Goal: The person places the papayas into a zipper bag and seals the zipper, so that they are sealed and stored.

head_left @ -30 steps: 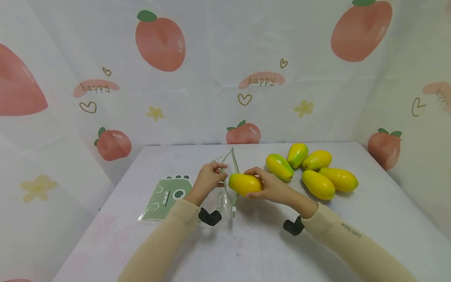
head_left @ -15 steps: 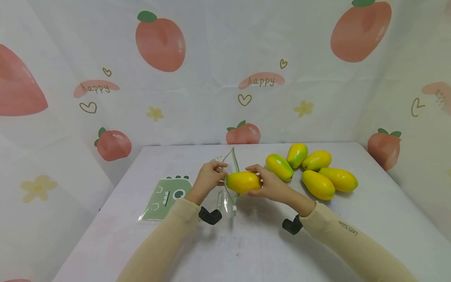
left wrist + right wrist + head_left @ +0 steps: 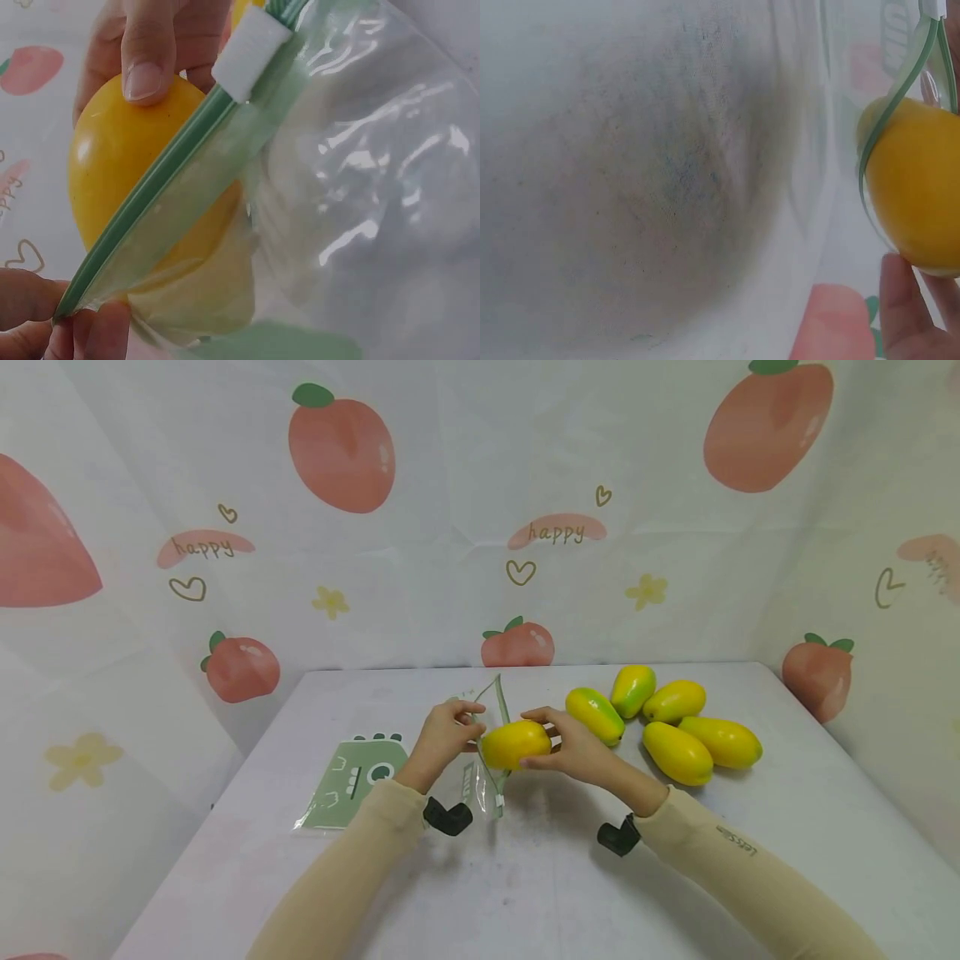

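My left hand (image 3: 444, 737) pinches the green edge of a clear slider zip bag (image 3: 480, 789), whose mouth gapes to the right. My right hand (image 3: 581, 752) holds a yellow papaya (image 3: 516, 743) by its right end, thumb and fingers round it. The papaya's left end is inside the bag's mouth. In the left wrist view, the green zip edge (image 3: 150, 187) crosses the papaya (image 3: 120, 165), part of which shows through the plastic. A white slider (image 3: 251, 54) sits on that edge. In the right wrist view, the papaya (image 3: 922, 187) lies at the right side, between the green edges.
Several more yellow papayas (image 3: 678, 753), some partly green, lie grouped on the right of the white table (image 3: 555, 877). A flat green bag with a cartoon face (image 3: 341, 797) lies on the left. A fruit-patterned cloth (image 3: 450, 460) hangs behind.
My right hand has moved slightly left and up with the papaya, whose left end has gone from outside the bag's mouth to inside it. My left hand has stayed nearly still.
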A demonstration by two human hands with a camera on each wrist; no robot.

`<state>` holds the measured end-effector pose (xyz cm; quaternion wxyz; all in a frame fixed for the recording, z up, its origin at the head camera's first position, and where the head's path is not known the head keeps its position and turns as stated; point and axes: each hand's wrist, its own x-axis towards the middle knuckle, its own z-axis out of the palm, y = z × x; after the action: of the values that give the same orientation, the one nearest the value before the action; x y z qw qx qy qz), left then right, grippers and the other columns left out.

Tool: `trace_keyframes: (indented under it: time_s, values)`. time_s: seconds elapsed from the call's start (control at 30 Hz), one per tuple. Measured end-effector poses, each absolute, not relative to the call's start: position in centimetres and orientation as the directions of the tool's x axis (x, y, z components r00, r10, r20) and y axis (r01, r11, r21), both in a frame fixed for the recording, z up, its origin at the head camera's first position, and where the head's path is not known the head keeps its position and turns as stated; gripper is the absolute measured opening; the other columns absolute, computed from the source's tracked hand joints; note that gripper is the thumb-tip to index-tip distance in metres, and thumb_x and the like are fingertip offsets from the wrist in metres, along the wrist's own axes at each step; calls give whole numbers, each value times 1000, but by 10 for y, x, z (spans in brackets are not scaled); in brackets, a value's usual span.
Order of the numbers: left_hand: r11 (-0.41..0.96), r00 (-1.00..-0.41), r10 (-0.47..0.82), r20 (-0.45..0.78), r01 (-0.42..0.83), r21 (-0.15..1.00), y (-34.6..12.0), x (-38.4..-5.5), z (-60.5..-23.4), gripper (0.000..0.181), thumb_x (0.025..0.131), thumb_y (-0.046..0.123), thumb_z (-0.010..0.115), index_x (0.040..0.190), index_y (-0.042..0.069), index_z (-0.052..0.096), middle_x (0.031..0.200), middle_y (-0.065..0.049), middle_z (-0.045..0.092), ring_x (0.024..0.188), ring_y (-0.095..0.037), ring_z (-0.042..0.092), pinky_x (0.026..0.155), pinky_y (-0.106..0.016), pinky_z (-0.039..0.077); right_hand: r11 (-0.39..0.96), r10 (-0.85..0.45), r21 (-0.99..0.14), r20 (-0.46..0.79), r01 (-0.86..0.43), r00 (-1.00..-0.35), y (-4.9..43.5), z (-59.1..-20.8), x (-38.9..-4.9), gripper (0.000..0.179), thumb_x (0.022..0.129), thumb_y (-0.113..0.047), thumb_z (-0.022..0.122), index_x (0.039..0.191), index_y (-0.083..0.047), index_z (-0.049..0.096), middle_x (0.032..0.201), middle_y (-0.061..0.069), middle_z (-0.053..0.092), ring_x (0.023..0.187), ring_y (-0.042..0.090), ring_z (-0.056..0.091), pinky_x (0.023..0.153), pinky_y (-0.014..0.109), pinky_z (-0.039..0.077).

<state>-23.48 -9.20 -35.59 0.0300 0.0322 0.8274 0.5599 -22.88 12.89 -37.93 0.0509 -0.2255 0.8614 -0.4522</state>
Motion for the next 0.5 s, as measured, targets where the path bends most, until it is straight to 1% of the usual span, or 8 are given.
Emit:
trace_keyframes:
  time_s: [0.2,0.33,0.5]
  values:
    - [365,-996,83,-14,17,931,-92,-235,-355,31,86,0,66,117,0,66,85,-7,49,70,-17,57,69,-33,61,472,-412,-830,91,-297,-907,129,-381,-231,65,80,-31,80,131,-5,48,131,12,53,112,31,58,94,40,54]
    - [362,-997,77,-17,12,932,-92,-236,-356,30,86,0,66,116,0,67,85,-7,50,69,-17,56,69,-33,61,463,-409,-841,79,-281,-909,128,-383,-232,64,82,-30,77,133,-5,48,131,15,52,109,32,59,95,43,53]
    - [357,-997,79,-18,12,934,-91,-237,-356,30,86,-1,65,116,1,67,84,-7,50,69,-17,56,69,-33,61,452,-410,-851,66,-266,-910,127,-387,-234,63,84,-28,75,136,-6,49,133,17,52,110,33,59,96,43,53]
